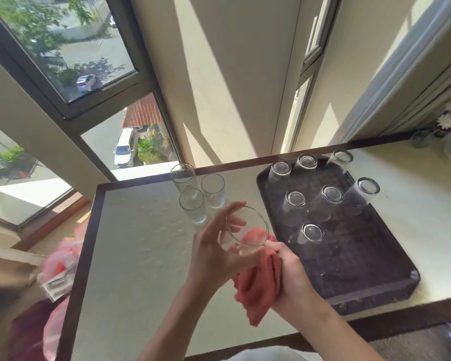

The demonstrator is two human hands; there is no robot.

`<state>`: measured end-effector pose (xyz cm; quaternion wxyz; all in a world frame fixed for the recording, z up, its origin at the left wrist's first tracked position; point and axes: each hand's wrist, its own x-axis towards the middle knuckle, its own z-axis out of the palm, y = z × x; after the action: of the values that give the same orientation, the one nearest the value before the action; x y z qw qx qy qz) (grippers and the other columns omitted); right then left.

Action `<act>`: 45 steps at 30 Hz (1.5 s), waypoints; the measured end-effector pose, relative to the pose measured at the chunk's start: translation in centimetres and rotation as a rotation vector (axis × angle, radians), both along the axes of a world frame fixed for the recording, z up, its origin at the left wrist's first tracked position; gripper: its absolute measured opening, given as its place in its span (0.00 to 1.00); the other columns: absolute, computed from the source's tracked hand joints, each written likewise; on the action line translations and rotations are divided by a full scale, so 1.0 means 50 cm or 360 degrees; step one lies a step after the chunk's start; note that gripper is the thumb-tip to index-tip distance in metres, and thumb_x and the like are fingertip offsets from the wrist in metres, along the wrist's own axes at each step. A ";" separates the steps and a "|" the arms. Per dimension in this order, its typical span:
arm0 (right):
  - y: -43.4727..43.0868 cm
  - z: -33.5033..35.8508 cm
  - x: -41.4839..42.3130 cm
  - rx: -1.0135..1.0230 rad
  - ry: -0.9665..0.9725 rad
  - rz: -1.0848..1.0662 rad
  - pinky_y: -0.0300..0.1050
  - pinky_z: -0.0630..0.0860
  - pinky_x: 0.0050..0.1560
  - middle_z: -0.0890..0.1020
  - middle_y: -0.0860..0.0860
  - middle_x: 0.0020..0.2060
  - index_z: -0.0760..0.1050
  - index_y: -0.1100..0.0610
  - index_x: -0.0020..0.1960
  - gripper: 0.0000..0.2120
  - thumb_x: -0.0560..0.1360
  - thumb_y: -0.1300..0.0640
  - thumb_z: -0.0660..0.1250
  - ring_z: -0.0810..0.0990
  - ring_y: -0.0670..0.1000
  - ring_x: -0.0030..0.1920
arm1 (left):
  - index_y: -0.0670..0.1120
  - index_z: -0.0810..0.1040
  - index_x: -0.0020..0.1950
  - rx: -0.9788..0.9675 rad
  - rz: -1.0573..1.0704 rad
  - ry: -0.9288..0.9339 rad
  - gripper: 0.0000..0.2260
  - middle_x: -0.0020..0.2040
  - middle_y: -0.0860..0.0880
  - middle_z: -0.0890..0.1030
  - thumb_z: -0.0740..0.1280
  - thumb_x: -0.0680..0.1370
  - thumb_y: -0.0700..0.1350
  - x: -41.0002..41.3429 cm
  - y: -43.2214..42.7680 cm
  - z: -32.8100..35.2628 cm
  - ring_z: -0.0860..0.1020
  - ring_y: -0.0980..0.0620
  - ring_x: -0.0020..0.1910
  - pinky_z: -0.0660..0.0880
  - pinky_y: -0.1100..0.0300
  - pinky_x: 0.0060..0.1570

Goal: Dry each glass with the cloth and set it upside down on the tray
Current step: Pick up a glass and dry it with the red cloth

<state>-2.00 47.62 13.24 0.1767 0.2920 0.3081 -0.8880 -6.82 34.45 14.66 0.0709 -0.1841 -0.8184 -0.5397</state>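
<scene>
The pale counter [141, 243] fills the corner under the windows, and on its right side lies a dark tray [362, 256] carrying seven upside-down glasses [332, 194]. Just left of the tray, near the far edge, three upright glasses [212, 188] stand close together on the counter. In front of them the person's hands meet above the counter: the left hand [214, 246] curls round a clear glass [245, 247], tilted with its mouth up and toward the person, while the right hand [289, 272] grips a red cloth [258, 287]. One end of the cloth is pushed into the glass — the rest hangs below the right hand.
</scene>
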 end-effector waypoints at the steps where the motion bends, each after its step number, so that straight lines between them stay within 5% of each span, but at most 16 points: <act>1: 0.010 0.004 0.004 0.0051 0.0032 -0.0052 0.54 0.72 0.50 0.83 0.63 0.47 0.85 0.62 0.46 0.24 0.77 0.48 0.56 0.80 0.61 0.42 | 0.57 0.78 0.64 -0.0133 0.0032 0.0026 0.33 0.48 0.54 0.81 0.81 0.59 0.54 -0.003 -0.010 -0.003 0.82 0.58 0.45 0.79 0.64 0.46; 6: 0.002 0.058 0.036 0.0576 0.0318 -0.0075 0.45 0.72 0.34 0.81 0.60 0.40 0.83 0.60 0.46 0.20 0.70 0.44 0.63 0.77 0.54 0.34 | 0.66 0.69 0.67 -0.0762 -0.0118 -0.0113 0.39 0.44 0.58 0.77 0.75 0.56 0.61 0.022 -0.036 -0.009 0.81 0.56 0.44 0.81 0.54 0.45; 9: -0.028 0.068 0.022 0.1175 0.0506 0.0134 0.35 0.71 0.32 0.80 0.46 0.34 0.78 0.48 0.49 0.13 0.73 0.43 0.60 0.77 0.40 0.30 | 0.61 0.76 0.61 -0.0928 -0.0084 0.0057 0.34 0.40 0.54 0.76 0.69 0.56 0.67 0.052 -0.015 0.009 0.79 0.51 0.37 0.79 0.54 0.37; 11: -0.025 0.072 0.000 0.1140 0.0411 0.0179 0.38 0.70 0.30 0.77 0.46 0.32 0.79 0.49 0.50 0.11 0.79 0.46 0.61 0.76 0.40 0.28 | 0.58 0.79 0.60 -0.1001 -0.0033 0.0146 0.34 0.38 0.53 0.76 0.65 0.55 0.67 0.062 -0.010 0.016 0.78 0.50 0.35 0.77 0.56 0.35; 13: -0.022 0.062 -0.006 0.1103 0.0369 0.0271 0.38 0.71 0.27 0.76 0.47 0.32 0.79 0.50 0.54 0.12 0.81 0.47 0.59 0.76 0.41 0.26 | 0.60 0.77 0.62 -0.0950 -0.0033 0.0103 0.36 0.39 0.54 0.76 0.67 0.55 0.67 0.064 -0.019 0.010 0.78 0.51 0.36 0.77 0.56 0.36; 16: -0.058 0.040 0.026 0.1556 0.0671 0.0465 0.37 0.72 0.52 0.81 0.41 0.48 0.74 0.42 0.62 0.17 0.76 0.41 0.57 0.79 0.37 0.48 | 0.62 0.72 0.64 -0.0793 0.0029 0.0011 0.32 0.40 0.57 0.74 0.69 0.59 0.60 0.054 -0.046 -0.008 0.81 0.51 0.38 0.74 0.59 0.35; 18: -0.080 0.032 0.040 0.1700 0.0797 0.0432 0.37 0.69 0.59 0.78 0.42 0.55 0.71 0.44 0.66 0.22 0.75 0.41 0.56 0.76 0.39 0.57 | 0.62 0.72 0.63 -0.0808 0.0044 0.0005 0.30 0.39 0.57 0.73 0.68 0.61 0.57 0.055 -0.060 -0.019 0.82 0.51 0.39 0.74 0.59 0.35; 21: -0.073 0.009 0.011 0.1378 0.0576 0.0386 0.37 0.73 0.47 0.82 0.44 0.46 0.76 0.50 0.61 0.18 0.78 0.42 0.58 0.81 0.40 0.44 | 0.64 0.77 0.62 -0.0754 0.0005 -0.0146 0.35 0.42 0.57 0.77 0.76 0.55 0.62 0.061 -0.072 -0.038 0.81 0.57 0.41 0.78 0.62 0.40; 24: -0.065 -0.034 -0.034 0.1256 0.0257 0.0448 0.45 0.75 0.30 0.82 0.51 0.37 0.77 0.52 0.53 0.18 0.78 0.40 0.57 0.82 0.53 0.32 | 0.69 0.76 0.57 -0.0334 0.0181 -0.0520 0.34 0.45 0.57 0.81 0.78 0.51 0.60 0.065 -0.094 -0.057 0.81 0.62 0.44 0.74 0.71 0.43; 26: -0.060 -0.065 -0.054 0.1629 0.0243 0.0689 0.55 0.78 0.50 0.84 0.52 0.48 0.76 0.49 0.53 0.25 0.68 0.33 0.55 0.82 0.58 0.49 | 0.67 0.77 0.55 -0.0038 0.0363 -0.0739 0.33 0.46 0.54 0.82 0.78 0.51 0.60 0.067 -0.112 -0.070 0.81 0.59 0.45 0.75 0.67 0.44; 29: -0.056 -0.082 -0.055 0.1954 0.0196 0.1118 0.56 0.57 0.72 0.75 0.44 0.67 0.76 0.41 0.59 0.24 0.68 0.34 0.58 0.65 0.55 0.71 | 0.59 0.79 0.57 0.0128 0.0307 -0.0878 0.34 0.46 0.51 0.84 0.83 0.53 0.50 0.077 -0.114 -0.067 0.83 0.59 0.44 0.76 0.67 0.45; 32: -0.034 -0.045 -0.025 0.1538 0.0410 0.0825 0.53 0.63 0.71 0.80 0.44 0.60 0.81 0.44 0.56 0.16 0.74 0.42 0.61 0.71 0.52 0.70 | 0.50 0.80 0.57 0.0306 0.0135 -0.0956 0.31 0.44 0.52 0.86 0.84 0.58 0.34 0.082 -0.077 -0.049 0.85 0.59 0.45 0.78 0.67 0.43; 35: 0.020 -0.016 0.015 0.0717 0.0328 0.0605 0.46 0.77 0.53 0.86 0.50 0.50 0.84 0.49 0.48 0.17 0.81 0.49 0.56 0.84 0.51 0.51 | 0.46 0.78 0.58 0.0504 -0.0005 -0.0938 0.31 0.49 0.50 0.86 0.81 0.56 0.39 0.081 -0.014 -0.033 0.85 0.54 0.49 0.79 0.64 0.43; 39: 0.116 -0.032 0.074 0.0105 0.0239 0.0316 0.50 0.76 0.49 0.80 0.59 0.53 0.76 0.60 0.63 0.23 0.78 0.44 0.60 0.80 0.56 0.48 | 0.49 0.79 0.57 0.0656 -0.0235 -0.0921 0.28 0.55 0.46 0.84 0.82 0.59 0.38 0.085 0.080 -0.031 0.83 0.52 0.56 0.79 0.62 0.50; 43: 0.199 -0.060 0.132 -0.0066 0.0135 -0.0005 0.46 0.75 0.41 0.80 0.60 0.44 0.77 0.63 0.57 0.25 0.67 0.49 0.77 0.78 0.56 0.39 | 0.55 0.81 0.51 0.0430 -0.0388 -0.0997 0.27 0.50 0.61 0.84 0.81 0.54 0.53 0.098 0.147 -0.053 0.81 0.63 0.53 0.76 0.68 0.52; 45: 0.230 -0.060 0.154 0.0012 0.0014 -0.0145 0.43 0.76 0.34 0.80 0.61 0.40 0.76 0.64 0.54 0.22 0.68 0.51 0.77 0.78 0.55 0.33 | 0.58 0.81 0.51 0.0190 -0.0436 -0.1069 0.28 0.52 0.60 0.83 0.80 0.53 0.59 0.099 0.160 -0.076 0.80 0.65 0.54 0.74 0.68 0.52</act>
<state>5.69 59.13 10.26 0.1337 0.3024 0.2986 -0.8953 -1.86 42.43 10.84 -0.2641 -0.1001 -0.7309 -0.6213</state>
